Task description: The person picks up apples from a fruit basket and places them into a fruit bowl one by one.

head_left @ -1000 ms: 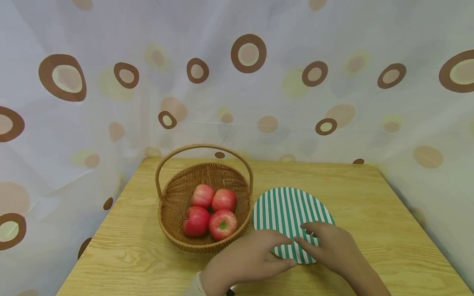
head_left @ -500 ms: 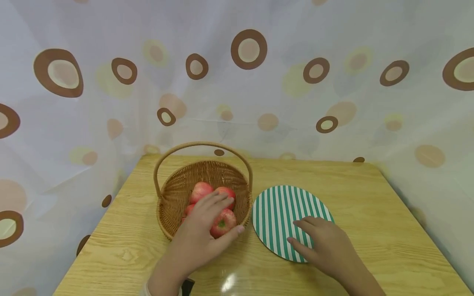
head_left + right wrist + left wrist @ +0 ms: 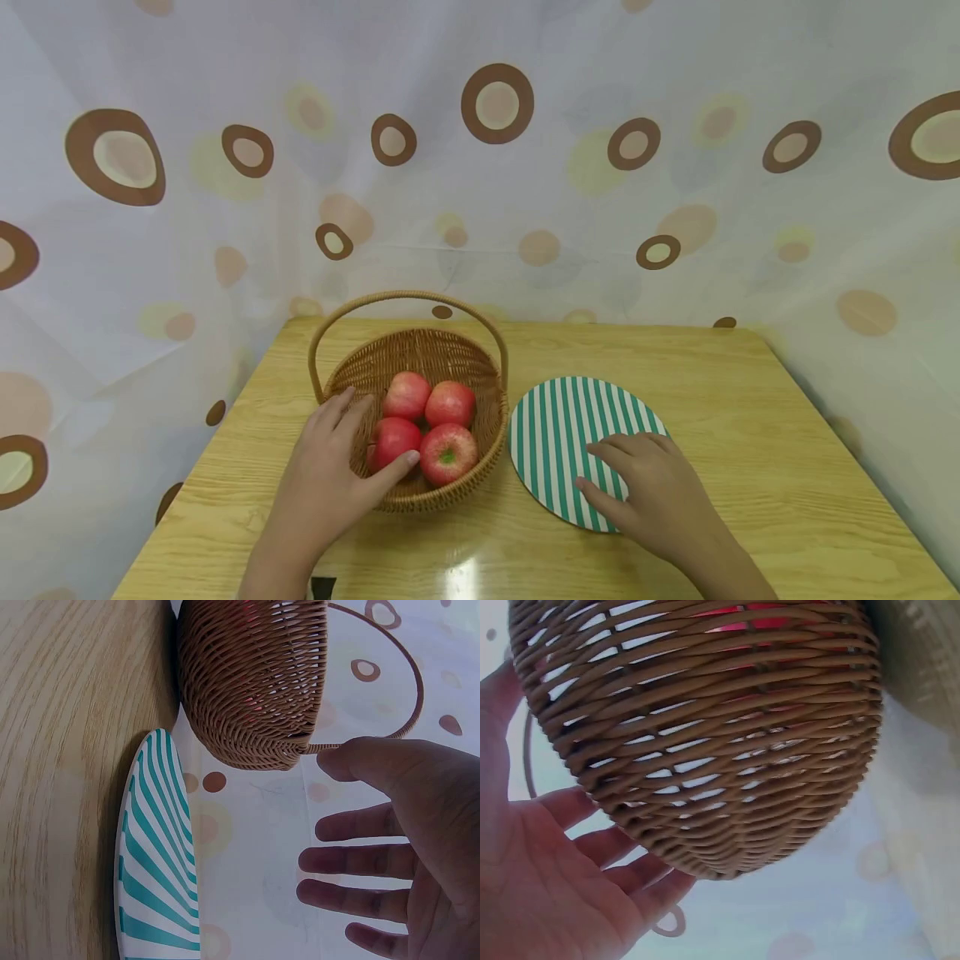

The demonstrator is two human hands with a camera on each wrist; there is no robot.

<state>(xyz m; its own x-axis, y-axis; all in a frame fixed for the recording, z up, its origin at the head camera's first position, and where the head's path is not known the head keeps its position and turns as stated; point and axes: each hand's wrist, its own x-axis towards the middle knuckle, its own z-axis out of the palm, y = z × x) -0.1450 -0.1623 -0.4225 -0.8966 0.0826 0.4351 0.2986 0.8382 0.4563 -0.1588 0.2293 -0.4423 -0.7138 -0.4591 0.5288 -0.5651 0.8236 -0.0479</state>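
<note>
A brown wicker basket with a tall arched handle holds several red apples. At its front left rim is my left hand, fingers spread and thumb extended close to the nearest left apple. The left wrist view has the fingertips of that hand by the basket's rim; whether they touch it I cannot tell. To the basket's right lies a round plate with green and white stripes. Over its lower right part hovers my right hand, fingers loosely extended, holding nothing.
Everything stands on a light wooden table. A hanging sheet printed with brown and yellow circles encloses the back and both sides. The basket handle rises above the rim.
My left hand has moved from above the plate, across the apples, to the left side of the basket. The right hand has shifted slightly left. Basket, apples and plate stay put.
</note>
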